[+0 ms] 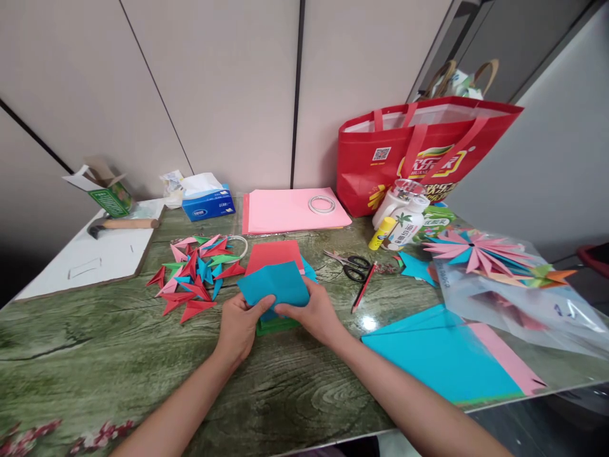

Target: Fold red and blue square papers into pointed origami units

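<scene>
The left hand (236, 324) and right hand (318, 311) are partly closed, thumbs in front, pinching a small rectangular sheet of bright blue paper (276, 282) at its lower corners, above the table. It should be very light, fairly stiff yet quick to crease; its edges look the best place to hold it, lightly. Just beyond lies rectangular red paper (273, 249), with folded, pointed multicoloured paper pieces (193, 270) to the left and black-handled metal scissors (354, 265) to the right. Farther back rests a flat stack of pink paper sheets (280, 212)
</scene>
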Action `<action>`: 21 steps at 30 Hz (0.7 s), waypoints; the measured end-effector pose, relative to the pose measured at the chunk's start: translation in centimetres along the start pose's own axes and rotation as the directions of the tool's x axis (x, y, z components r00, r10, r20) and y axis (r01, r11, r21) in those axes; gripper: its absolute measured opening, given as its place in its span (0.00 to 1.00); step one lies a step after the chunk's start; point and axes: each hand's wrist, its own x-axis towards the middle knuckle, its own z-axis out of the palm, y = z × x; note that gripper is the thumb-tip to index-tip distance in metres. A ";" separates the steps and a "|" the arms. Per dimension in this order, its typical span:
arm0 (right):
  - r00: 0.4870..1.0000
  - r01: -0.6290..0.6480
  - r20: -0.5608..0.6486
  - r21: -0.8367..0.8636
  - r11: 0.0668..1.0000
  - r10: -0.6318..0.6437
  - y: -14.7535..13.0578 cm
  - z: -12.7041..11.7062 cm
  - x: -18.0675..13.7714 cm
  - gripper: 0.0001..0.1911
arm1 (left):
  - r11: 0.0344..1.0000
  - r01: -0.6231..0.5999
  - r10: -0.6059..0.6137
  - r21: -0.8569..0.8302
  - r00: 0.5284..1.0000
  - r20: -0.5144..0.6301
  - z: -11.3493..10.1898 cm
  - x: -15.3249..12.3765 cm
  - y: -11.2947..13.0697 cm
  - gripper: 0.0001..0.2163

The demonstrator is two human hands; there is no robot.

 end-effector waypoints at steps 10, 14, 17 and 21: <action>0.999 -0.042 0.021 0.030 0.999 0.041 0.0 -0.2 0.1 0.21 | 1.000 0.015 -0.015 0.000 0.999 0.035 0.1 0.0 -0.1 0.07; 0.998 -0.062 0.025 0.075 0.995 0.060 -0.2 -0.2 0.1 0.20 | 1.000 0.017 -0.017 0.004 0.999 0.043 0.1 0.0 0.0 0.07; 0.995 -0.088 0.051 0.119 0.989 0.082 -0.2 -0.2 0.0 0.18 | 1.000 0.020 -0.020 -0.012 0.999 0.026 0.1 0.1 0.0 0.07; 0.994 -0.102 0.062 0.210 0.972 0.091 0.0 0.0 0.0 0.18 | 0.999 0.026 -0.025 -0.021 0.999 0.024 0.1 0.1 0.0 0.08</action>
